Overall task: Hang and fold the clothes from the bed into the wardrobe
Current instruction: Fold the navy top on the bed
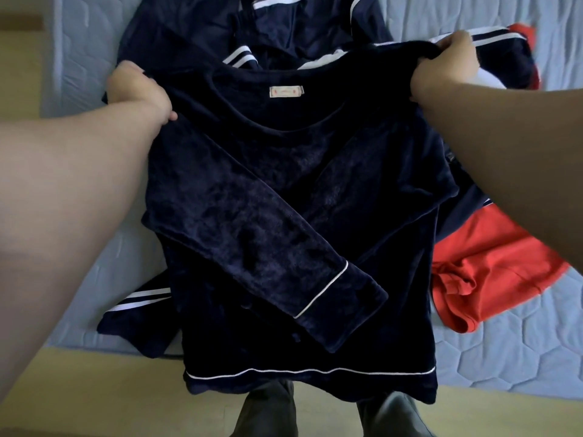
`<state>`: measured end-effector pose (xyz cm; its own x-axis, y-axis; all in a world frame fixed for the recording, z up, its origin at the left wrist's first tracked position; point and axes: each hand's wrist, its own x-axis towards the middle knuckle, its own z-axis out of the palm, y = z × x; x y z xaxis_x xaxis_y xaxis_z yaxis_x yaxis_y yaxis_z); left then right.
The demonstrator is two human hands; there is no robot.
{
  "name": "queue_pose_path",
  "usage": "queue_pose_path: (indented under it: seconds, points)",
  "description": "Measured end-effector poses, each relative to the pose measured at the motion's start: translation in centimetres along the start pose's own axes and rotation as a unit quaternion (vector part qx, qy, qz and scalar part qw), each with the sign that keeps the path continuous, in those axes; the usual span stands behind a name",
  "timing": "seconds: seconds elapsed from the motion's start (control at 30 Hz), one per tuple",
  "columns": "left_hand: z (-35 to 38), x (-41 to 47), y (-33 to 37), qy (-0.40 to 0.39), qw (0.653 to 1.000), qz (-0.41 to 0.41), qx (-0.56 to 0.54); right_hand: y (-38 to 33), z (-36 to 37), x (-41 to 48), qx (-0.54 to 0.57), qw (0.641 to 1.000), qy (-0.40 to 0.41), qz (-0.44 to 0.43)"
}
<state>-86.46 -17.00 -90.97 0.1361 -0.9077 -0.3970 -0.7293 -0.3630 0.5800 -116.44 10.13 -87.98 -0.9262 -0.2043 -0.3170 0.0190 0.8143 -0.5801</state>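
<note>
1. Top (299,200), navy with white piping, is hanging by its shoulders over the near edge of the bed (504,348).
2. Left hand (138,86) and right hand (448,63) are each clutching one shoulder.
3. Striped navy clothes (284,23) are lying beyond.

The top (284,216) hangs over the mattress (504,357) edge, piled clothes (195,33) behind it, another garment (492,272) at right
</note>
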Motion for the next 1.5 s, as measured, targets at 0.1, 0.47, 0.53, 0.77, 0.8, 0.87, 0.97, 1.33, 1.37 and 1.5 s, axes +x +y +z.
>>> queue_pose_path:
  seconds: [0.1,0.47,0.53,0.77,0.8,0.87,0.97,1.33,1.37,1.5]
  points:
    - [0.6,0.1,-0.1,0.017,0.999,0.033,0.013,-0.5,-0.4,0.1,0.0,0.999,0.017,-0.036]
    - [-1.5,-3.5,-3.5,-0.03,0.993,0.09,0.064,2.0,-2.2,-2.8,-0.082,0.989,-0.022,-0.121]
    - [-2.3,-5.0,-6.0,-0.069,0.983,0.131,0.109,3.6,-2.6,-4.6,-0.104,0.977,-0.057,-0.178]
    - [-6.4,-12.3,-13.6,-0.052,0.948,0.256,0.18,10.5,-5.0,-11.3,-0.095,0.953,-0.074,-0.278]
    - [-7.3,-13.4,-14.6,-0.041,0.945,0.277,0.167,11.5,-5.5,-12.3,-0.082,0.953,-0.067,-0.284]
    - [-9.0,-16.1,-16.9,-0.023,0.931,0.335,0.146,13.4,-6.4,-14.4,-0.063,0.95,-0.061,-0.299]
    - [-11.2,-20.9,-21.4,-0.043,0.904,0.398,0.147,17.2,-7.6,-18.1,-0.066,0.946,-0.07,-0.31]
    - [-16.5,-30.0,-33.4,-0.163,0.859,0.369,0.315,28.1,-11.4,-29.7,-0.207,0.894,-0.201,-0.343]
    - [-16.8,-30.2,-33.8,-0.179,0.848,0.368,0.337,28.7,-11.5,-30.4,-0.222,0.885,-0.22,-0.345]
    - [-17.1,-31.1,-35.1,-0.242,0.792,0.376,0.416,30.9,-11.3,-31.9,-0.303,0.836,-0.273,-0.368]
